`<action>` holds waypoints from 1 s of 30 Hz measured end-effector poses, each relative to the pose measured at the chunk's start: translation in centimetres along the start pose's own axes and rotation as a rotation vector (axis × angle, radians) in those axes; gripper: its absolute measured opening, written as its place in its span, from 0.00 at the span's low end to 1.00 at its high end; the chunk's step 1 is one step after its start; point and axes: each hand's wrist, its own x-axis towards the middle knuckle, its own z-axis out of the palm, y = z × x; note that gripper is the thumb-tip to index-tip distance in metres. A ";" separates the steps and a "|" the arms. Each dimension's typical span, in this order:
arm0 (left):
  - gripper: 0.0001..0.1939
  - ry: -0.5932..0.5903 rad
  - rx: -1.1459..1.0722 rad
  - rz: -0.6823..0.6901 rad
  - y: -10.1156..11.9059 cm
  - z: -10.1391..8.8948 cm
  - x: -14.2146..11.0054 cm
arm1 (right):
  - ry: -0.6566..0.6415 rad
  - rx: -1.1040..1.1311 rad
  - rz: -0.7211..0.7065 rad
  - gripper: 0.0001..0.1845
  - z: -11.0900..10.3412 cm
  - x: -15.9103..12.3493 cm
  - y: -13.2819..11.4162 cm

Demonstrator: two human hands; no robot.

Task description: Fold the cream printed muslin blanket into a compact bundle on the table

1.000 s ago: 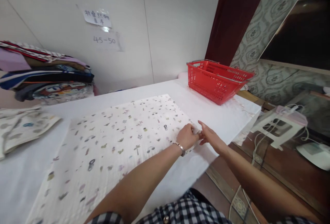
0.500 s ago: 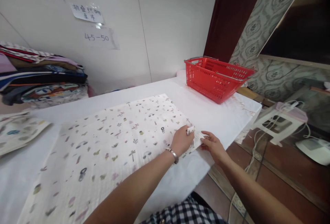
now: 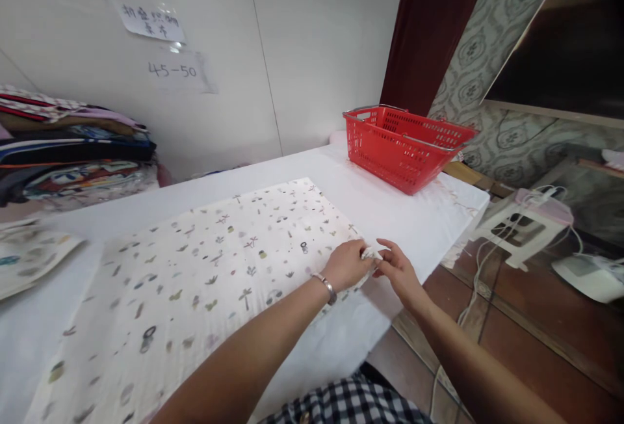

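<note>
A cream cloth (image 3: 234, 248) printed with small plants, palm trees and rainbows lies spread over the white-covered table (image 3: 390, 222). At its right edge my left hand (image 3: 348, 265), with a silver bracelet at the wrist, is closed on the cloth, and a small bunched bit shows at the fingers. My right hand (image 3: 397, 271) meets it from the right, thumb and fingers pinching the same bunched edge. The fingertips of both hands nearly touch and partly hide the gathered part.
A red plastic basket (image 3: 407, 151) stands at the table's back right. Folded fabrics (image 3: 78, 144) are piled at the left, with another printed cloth (image 3: 36, 255) near the left edge. A white stool (image 3: 524, 222) with cables stands on the floor at right.
My right hand has come slightly left, closer to my left hand. The cloth edge between them is now bunched up. The view has shifted slightly.
</note>
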 end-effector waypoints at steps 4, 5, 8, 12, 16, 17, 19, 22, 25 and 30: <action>0.08 -0.049 -0.116 -0.009 -0.5 0.0 0.1 | -0.045 -0.037 0.009 0.28 -0.4 -0.2 -0.2; 0.08 -0.062 -0.131 -0.007 -0.6 0.1 0.2 | -0.047 -0.056 0.007 0.29 -0.5 -0.1 0.0; 0.09 -0.085 -0.155 -0.012 -1.1 0.5 0.2 | -0.040 -0.139 -0.001 0.32 -0.7 0.1 0.7; 0.11 -0.103 -0.217 -0.033 -1.6 0.9 0.4 | -0.032 -0.200 -0.006 0.31 -0.8 0.4 1.4; 0.13 -0.087 -0.213 -0.063 -1.7 0.5 0.3 | -0.053 -0.124 0.005 0.31 -0.9 0.4 1.3; 0.13 -0.066 -0.186 -0.069 -1.5 0.4 0.2 | -0.049 -0.098 0.017 0.31 -0.9 0.3 1.1; 0.14 -0.012 -0.100 -0.041 -1.2 0.1 -0.1 | -0.041 -0.063 0.056 0.32 -0.9 0.3 0.8; 0.12 0.029 0.049 0.083 -0.4 0.1 -0.6 | -0.048 -0.039 0.094 0.32 -0.8 0.2 0.3; 0.14 -0.002 0.164 0.149 0.3 0.2 -1.0 | -0.063 -0.035 0.088 0.32 -0.7 0.1 -0.2; 0.15 -0.087 0.234 0.136 0.5 0.1 -0.8 | -0.090 -0.040 0.087 0.37 -0.7 -0.2 -0.7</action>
